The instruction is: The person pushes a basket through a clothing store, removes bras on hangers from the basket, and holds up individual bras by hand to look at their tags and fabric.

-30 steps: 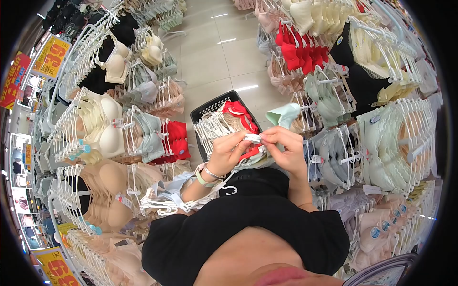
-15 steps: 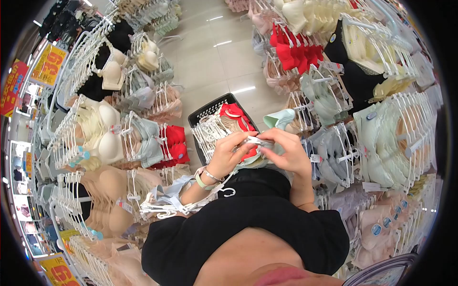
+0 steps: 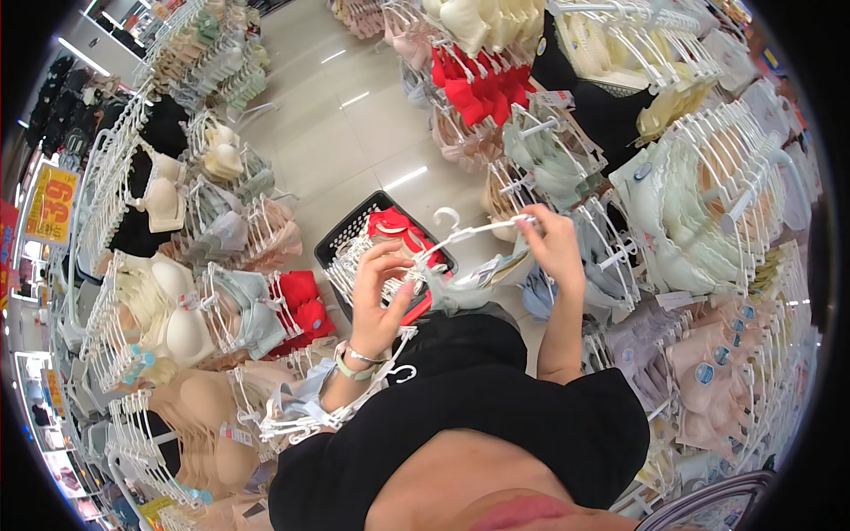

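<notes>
A white hanger [image 3: 482, 229], hook upward, is held out in front of my body. My right hand [image 3: 555, 248] pinches its right end, and a pale grey-green bra [image 3: 456, 290] hangs below it. Close to the hanger's left end, my left hand [image 3: 379, 296] has its fingers curved and apart; any contact there cannot be made out. Over my left forearm hang several white hangers [image 3: 297, 427] with a light blue garment [image 3: 305, 394]. Behind my hands, on the floor, a black basket [image 3: 336, 237] holds many white hangers and red bras [image 3: 390, 223].
Racks of bras line both sides of the aisle. On the left are beige bras [image 3: 197, 398] and red ones [image 3: 299, 310]; on the right, pale green bras [image 3: 682, 212] and red bras [image 3: 478, 88]. The tiled floor [image 3: 310, 133] runs ahead. A yellow price sign [image 3: 53, 203] hangs at left.
My hands have moved apart from close together. My right hand now holds the hanger's end out to the right, with the hanger stretched level. The view has turned, shifting the racks left.
</notes>
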Action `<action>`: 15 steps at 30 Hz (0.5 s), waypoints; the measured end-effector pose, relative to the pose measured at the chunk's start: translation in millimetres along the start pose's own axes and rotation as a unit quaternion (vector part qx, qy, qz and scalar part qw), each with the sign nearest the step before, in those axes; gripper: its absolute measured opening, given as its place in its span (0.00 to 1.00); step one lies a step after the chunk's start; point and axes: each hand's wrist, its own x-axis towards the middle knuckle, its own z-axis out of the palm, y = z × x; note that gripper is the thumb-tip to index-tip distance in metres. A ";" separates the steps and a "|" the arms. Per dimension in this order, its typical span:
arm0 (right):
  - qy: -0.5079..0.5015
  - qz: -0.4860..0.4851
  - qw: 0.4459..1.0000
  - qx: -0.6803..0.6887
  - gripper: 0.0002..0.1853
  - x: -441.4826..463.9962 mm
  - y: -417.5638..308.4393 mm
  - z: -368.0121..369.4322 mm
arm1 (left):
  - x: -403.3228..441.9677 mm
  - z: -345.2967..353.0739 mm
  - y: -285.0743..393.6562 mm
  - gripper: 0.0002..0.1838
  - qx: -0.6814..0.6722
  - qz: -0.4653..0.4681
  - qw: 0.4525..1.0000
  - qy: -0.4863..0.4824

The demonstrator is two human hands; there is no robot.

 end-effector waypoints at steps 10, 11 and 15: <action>0.346 0.143 0.926 0.051 0.08 13.2 97.8 25.6 | -1.7 -14.2 -11.3 0.08 -0.040 -0.031 0.998 0.042; 0.371 0.140 0.917 0.031 0.08 18.8 112.2 30.5 | -0.9 -13.7 -11.8 0.08 -0.038 -0.031 0.997 0.052; 0.419 0.140 0.897 0.019 0.08 36.7 157.4 51.1 | -1.6 -14.2 -13.0 0.07 -0.040 -0.046 0.996 0.065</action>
